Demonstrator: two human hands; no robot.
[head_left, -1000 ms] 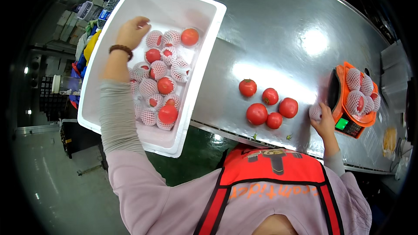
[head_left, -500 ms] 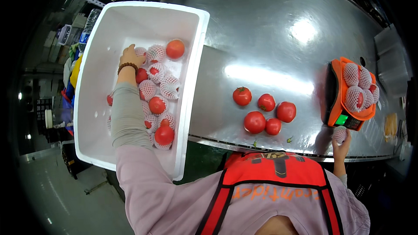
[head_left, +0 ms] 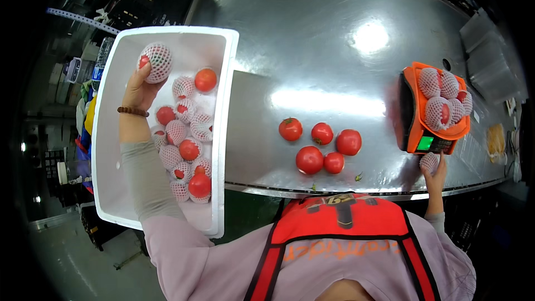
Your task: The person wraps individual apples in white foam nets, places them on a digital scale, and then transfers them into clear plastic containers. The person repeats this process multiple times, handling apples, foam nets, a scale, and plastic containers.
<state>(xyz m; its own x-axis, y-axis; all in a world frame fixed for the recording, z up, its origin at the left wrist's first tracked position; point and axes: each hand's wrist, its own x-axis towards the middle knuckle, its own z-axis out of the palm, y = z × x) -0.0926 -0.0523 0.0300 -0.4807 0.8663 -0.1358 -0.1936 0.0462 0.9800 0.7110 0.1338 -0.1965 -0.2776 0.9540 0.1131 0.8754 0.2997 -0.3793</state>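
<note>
Head view: from where I stand, the person's left hand (head_left: 139,89), a brown beaded bracelet (head_left: 132,111) at its wrist, grips a round red tomato in a white foam net sleeve (head_left: 159,62), thumb against the net, over the far left corner of a deep white foam box (head_left: 223,128). More net-sleeved red tomatoes (head_left: 176,131) lie in the box, heaped mostly along its right side. A bare, smooth red tomato (head_left: 205,79) sits near the right wall, and another bare one (head_left: 199,185) rests at the near end of the heap.

Across the shiny metal tabletop (head_left: 312,33), the right hand (head_left: 434,174) has its fingers closed around a second net-sleeved tomato (head_left: 429,163), just beside the near edge of an orange scale with a lit green display (head_left: 425,144). Several sleeved tomatoes (head_left: 437,112) fill the scale's orange tray (head_left: 458,132). Between box and scale, five loose bare red tomatoes (head_left: 310,160) sit close together, with a small green stem scrap (head_left: 358,177) nearby.
</note>
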